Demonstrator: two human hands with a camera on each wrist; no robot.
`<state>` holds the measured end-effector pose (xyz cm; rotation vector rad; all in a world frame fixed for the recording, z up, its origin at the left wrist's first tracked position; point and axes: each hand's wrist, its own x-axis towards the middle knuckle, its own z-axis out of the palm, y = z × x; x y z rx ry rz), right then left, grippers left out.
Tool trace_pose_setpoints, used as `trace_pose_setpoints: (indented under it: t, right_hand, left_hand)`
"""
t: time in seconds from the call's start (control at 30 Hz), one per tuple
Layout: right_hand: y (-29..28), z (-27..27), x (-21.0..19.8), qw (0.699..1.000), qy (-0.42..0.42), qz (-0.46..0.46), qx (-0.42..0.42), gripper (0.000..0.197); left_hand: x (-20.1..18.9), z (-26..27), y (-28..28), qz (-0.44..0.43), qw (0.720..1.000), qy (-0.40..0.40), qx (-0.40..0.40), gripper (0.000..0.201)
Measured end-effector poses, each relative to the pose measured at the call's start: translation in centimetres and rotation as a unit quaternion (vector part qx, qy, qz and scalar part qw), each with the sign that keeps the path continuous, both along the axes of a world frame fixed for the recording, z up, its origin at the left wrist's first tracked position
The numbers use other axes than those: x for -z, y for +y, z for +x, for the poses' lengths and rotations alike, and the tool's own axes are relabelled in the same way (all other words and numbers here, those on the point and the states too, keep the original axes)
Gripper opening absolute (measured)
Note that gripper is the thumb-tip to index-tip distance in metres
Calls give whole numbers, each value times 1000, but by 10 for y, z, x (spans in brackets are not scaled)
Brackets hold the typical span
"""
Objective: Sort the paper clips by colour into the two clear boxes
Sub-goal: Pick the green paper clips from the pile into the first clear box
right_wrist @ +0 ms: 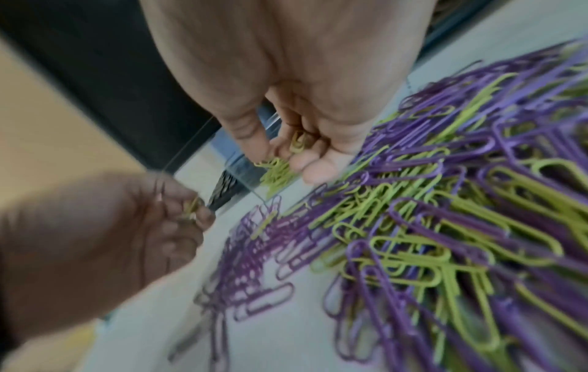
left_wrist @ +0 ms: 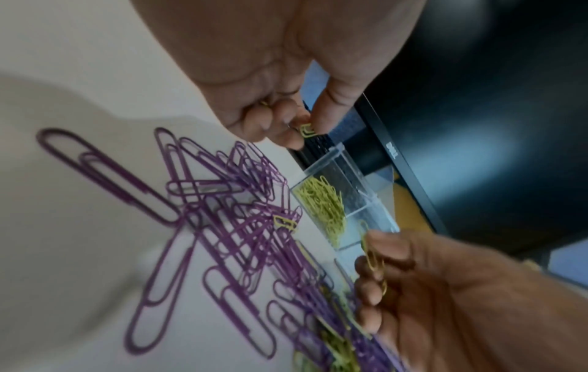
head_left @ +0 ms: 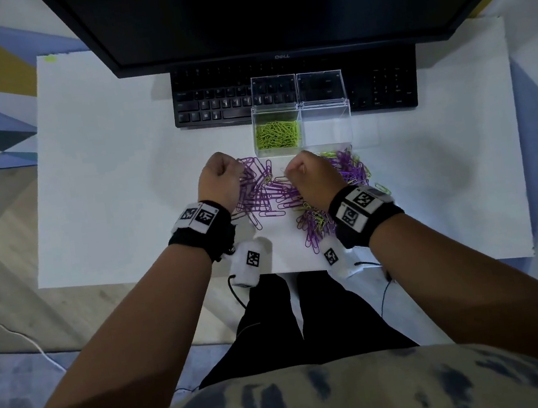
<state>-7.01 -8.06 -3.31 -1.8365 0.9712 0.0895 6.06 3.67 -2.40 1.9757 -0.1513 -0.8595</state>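
A heap of purple clips [head_left: 265, 190] lies on the white table, with mixed purple and green clips [head_left: 348, 165] to the right. Two clear boxes stand behind: the left box [head_left: 277, 133] holds green clips, the right box [head_left: 327, 126] looks empty. My left hand [head_left: 222, 175] hovers over the purple heap, fingers curled, pinching a green clip [left_wrist: 307, 129] against the thumb. My right hand [head_left: 304, 173] is also curled, holding several green clips [right_wrist: 297, 144] in its fingers above the mixed pile [right_wrist: 445, 214].
A black keyboard [head_left: 212, 104] lies right behind the boxes, their open lids [head_left: 274, 89] leaning over it. A dark monitor [head_left: 267, 7] stands above. The table's front edge [head_left: 132, 276] is near my wrists.
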Motion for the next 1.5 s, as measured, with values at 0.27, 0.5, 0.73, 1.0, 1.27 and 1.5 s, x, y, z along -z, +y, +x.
trace_pose_setpoints:
  t: [0.27, 0.5, 0.73, 1.0, 1.27, 1.5]
  right_hand:
    - [-12, -25, -2, 919, -111, 312, 215, 18]
    - [-7, -9, -11, 989, -3, 126, 76, 18]
    - [3, 5, 3, 991, 48, -100, -78, 11]
    - [8, 8, 0, 998, 50, -38, -31, 13]
    - [-16, -24, -7, 976, -41, 184, 109, 18]
    - [-26, -36, -9, 972, -30, 182, 144, 19]
  left_hand:
    - [-6, -4, -6, -64, 986, 151, -16, 33]
    - [12, -16, -10, 72, 992, -32, 101, 18]
    - [27, -13, -1, 164, 906, -241, 307, 16]
    - [22, -3, 15, 138, 932, -207, 264, 14]
    - [21, 11, 20, 105, 968, -133, 186, 10]
    - [24, 12, 20, 69, 980, -100, 159, 16]
